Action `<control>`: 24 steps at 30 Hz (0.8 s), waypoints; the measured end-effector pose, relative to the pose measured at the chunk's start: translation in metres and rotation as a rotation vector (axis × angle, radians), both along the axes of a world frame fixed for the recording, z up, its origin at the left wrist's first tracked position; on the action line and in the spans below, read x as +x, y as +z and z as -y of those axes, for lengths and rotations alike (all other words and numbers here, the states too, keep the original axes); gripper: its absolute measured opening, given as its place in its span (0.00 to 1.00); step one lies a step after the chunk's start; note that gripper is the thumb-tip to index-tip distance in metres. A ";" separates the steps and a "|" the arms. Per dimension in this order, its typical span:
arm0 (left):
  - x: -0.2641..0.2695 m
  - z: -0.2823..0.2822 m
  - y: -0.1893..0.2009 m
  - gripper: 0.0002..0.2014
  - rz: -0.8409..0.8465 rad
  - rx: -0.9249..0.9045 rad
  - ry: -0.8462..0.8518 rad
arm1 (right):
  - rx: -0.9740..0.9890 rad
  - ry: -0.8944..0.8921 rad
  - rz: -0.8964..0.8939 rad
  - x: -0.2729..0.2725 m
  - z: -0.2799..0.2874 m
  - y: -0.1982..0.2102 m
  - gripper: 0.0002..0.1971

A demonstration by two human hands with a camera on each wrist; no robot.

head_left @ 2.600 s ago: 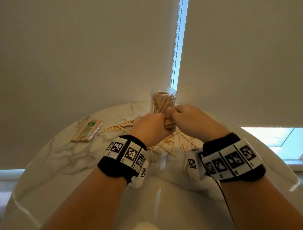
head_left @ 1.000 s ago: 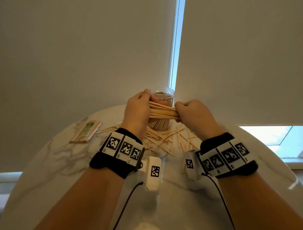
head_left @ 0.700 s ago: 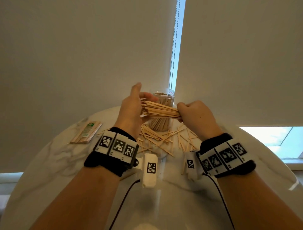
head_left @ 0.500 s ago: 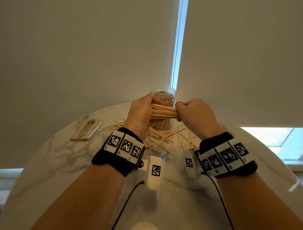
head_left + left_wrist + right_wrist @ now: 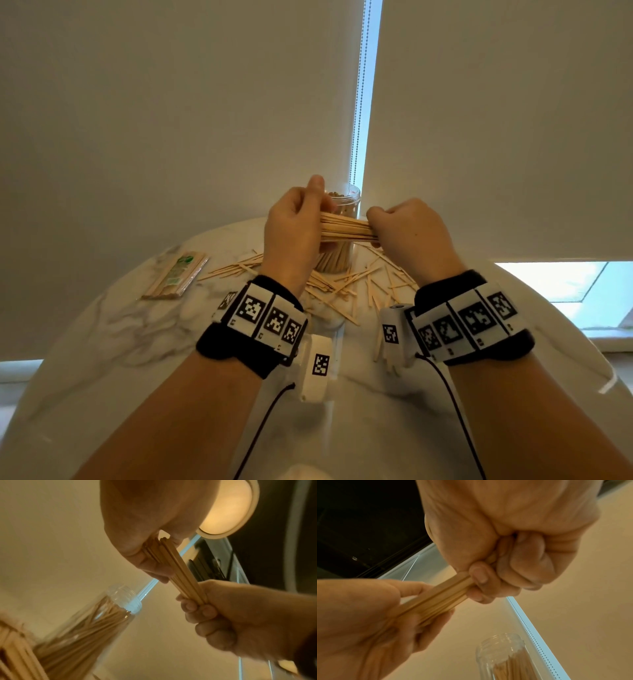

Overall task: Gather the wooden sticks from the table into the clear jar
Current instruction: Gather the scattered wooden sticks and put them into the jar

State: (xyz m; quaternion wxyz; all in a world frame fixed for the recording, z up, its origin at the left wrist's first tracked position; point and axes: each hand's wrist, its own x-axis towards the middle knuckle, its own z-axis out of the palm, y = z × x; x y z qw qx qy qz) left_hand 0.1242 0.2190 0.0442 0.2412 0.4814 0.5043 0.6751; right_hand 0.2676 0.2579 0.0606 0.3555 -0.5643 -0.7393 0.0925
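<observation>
Both hands hold one bundle of wooden sticks [image 5: 344, 229] level in the air, in front of the clear jar [image 5: 339, 236]. My left hand [image 5: 294, 229] grips the bundle's left end, its index finger raised. My right hand [image 5: 404, 233] is fisted round the right end. The left wrist view shows the bundle [image 5: 178, 569] running between both fists, with the jar [image 5: 96, 626] below, packed with sticks. In the right wrist view the bundle [image 5: 440, 599] sits above the jar's open mouth [image 5: 501, 646]. Several loose sticks [image 5: 342, 287] lie scattered on the table around the jar's base.
The round white marble table [image 5: 120, 342] carries a wrapped packet of sticks [image 5: 176, 275] at the left. Closed roller blinds and a bead chain [image 5: 359, 102] stand right behind the jar. A window strip [image 5: 565, 291] shows at the right.
Both hands rose from the table with a bundle of sticks. The left hand opened briefly against the bundle's end, then closed round it again; the bundle stays level before the jar.
</observation>
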 end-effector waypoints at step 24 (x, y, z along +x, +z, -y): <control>-0.006 -0.004 -0.014 0.19 -0.224 0.024 -0.009 | -0.035 0.062 -0.022 -0.008 -0.002 -0.009 0.25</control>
